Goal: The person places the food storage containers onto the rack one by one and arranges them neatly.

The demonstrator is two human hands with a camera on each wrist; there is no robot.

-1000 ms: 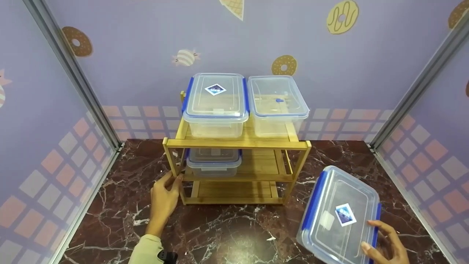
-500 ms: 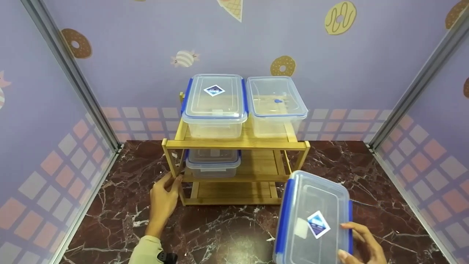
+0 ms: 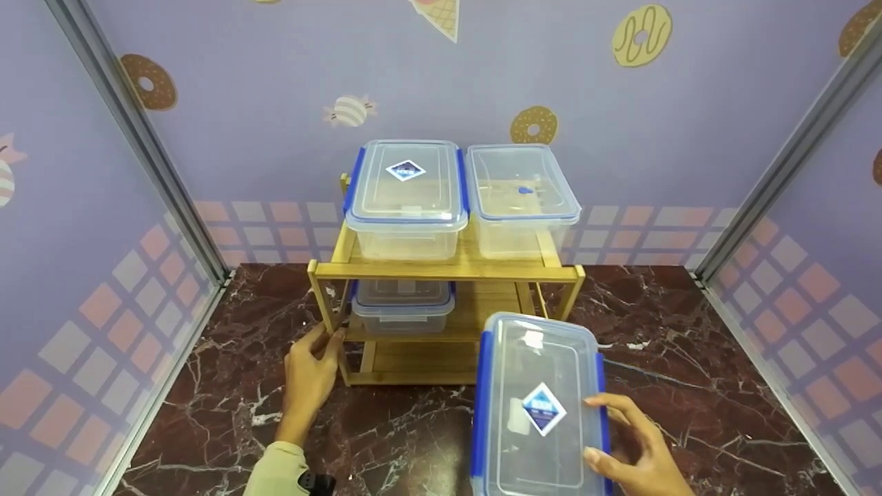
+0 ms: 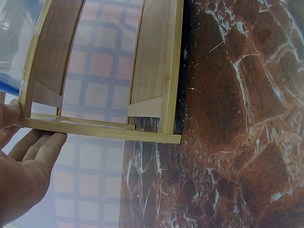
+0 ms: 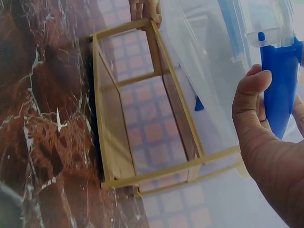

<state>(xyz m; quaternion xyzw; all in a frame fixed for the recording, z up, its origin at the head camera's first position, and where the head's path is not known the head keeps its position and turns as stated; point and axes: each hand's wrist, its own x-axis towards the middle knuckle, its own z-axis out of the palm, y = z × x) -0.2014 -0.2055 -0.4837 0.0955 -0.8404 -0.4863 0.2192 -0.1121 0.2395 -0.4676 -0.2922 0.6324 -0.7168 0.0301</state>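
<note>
My right hand (image 3: 637, 444) grips a clear plastic food container (image 3: 537, 358) by its right side, over the blue clip. The container is tilted, its lid with a diamond label facing up, in front of the shelf's right half. In the right wrist view the thumb and fingers (image 5: 254, 88) pinch around the blue clip (image 5: 280, 85). My left hand (image 3: 310, 375) holds the front left post of the wooden shelf rack (image 3: 441, 271); in the left wrist view its thumb and fingers lie either side of the rack's side bar (image 4: 95, 132).
On the top shelf stand a blue-clipped container (image 3: 406, 200) and, right of it, another lidded container (image 3: 520, 207). A flatter container (image 3: 403, 306) sits on the middle shelf's left. The rack stands on a dark red marbled surface (image 3: 234, 386), with patterned walls (image 3: 441, 83) around.
My right hand has carried the container leftward from the right side to the front of the rack, turning it more upright in view. The left hand has stayed on the rack's post.
</note>
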